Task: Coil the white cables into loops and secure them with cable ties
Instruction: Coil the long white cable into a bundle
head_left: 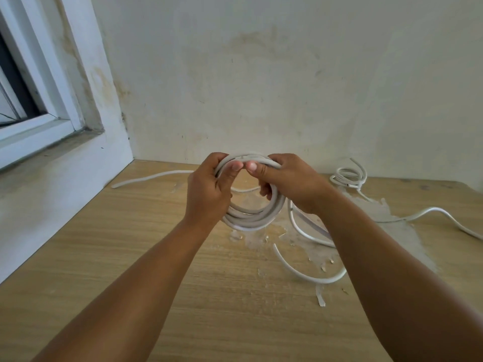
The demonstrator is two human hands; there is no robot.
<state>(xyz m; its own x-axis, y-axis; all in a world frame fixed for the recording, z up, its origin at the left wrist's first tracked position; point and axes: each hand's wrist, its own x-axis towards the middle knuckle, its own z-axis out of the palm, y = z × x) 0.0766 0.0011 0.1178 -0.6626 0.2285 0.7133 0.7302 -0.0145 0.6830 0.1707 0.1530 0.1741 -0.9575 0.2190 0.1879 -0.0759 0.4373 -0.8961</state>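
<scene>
A thick white cable is wound into a coil of several loops, held upright above the wooden table. My left hand grips the coil's upper left side. My right hand grips its upper right side, and both thumbs meet at the top. Part of the coil is hidden behind my palms. Loose white cable trails over the table under my right forearm. I cannot make out a cable tie.
A smaller, thinner white cable coil lies at the back right near the stained wall. Another cable run lies at the back left, and one curves off to the right. A window sill borders the left. Paint flakes litter the table's middle.
</scene>
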